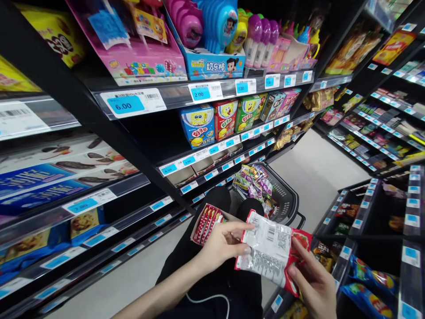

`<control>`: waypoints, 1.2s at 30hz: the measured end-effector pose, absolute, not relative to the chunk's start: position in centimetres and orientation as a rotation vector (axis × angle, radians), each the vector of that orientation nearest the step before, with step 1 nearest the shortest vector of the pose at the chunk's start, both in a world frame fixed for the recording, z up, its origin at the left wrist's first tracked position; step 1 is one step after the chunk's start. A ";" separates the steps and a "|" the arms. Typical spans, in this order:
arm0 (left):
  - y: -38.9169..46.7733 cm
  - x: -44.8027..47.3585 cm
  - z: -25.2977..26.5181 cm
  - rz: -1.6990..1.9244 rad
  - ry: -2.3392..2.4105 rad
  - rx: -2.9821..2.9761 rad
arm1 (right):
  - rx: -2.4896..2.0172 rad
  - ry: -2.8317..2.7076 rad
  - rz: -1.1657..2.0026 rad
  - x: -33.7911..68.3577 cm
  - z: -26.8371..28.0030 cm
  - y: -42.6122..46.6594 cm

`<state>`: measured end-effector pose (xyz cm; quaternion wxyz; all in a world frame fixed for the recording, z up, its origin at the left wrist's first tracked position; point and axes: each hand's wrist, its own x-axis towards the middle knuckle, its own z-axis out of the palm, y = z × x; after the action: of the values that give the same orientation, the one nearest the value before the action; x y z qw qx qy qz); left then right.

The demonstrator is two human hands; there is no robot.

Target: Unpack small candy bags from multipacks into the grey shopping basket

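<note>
My left hand point(221, 246) pinches the left end of a red and silver snack packet point(265, 248), thumb and forefinger on its edge. The packet's printed back, with a barcode, faces up toward me. At its red end, my right hand point(314, 281) grips it between thumb and fingers. Just behind my left hand, an open carton of red-and-white packets point(206, 223) rests on my lap. Its lower right side is covered by my hand. Beyond my knees stands a dark grey shopping basket point(292, 199) with a heap of colourful small packets point(254, 181) in it.
Shelves with price tags point(201, 91) run along my left side. Boxed snacks point(198, 125) and toy sweets point(215, 26) stand on them. To my right, a low rack holds blue chip bags point(372, 288). Pale floor point(299, 155) stretches beyond the basket.
</note>
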<state>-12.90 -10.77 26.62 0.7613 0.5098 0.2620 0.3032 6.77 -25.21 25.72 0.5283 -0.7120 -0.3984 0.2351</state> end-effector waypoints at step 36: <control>-9.7 -13.0 28.4 1.095 0.703 1.576 | -1.304 -0.402 0.952 4.4 28.7 -23.6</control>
<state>-13.03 -9.74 28.41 0.5216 0.6578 0.2936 0.4572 4.38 -23.59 28.74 0.6737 -0.5792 -0.1787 0.4229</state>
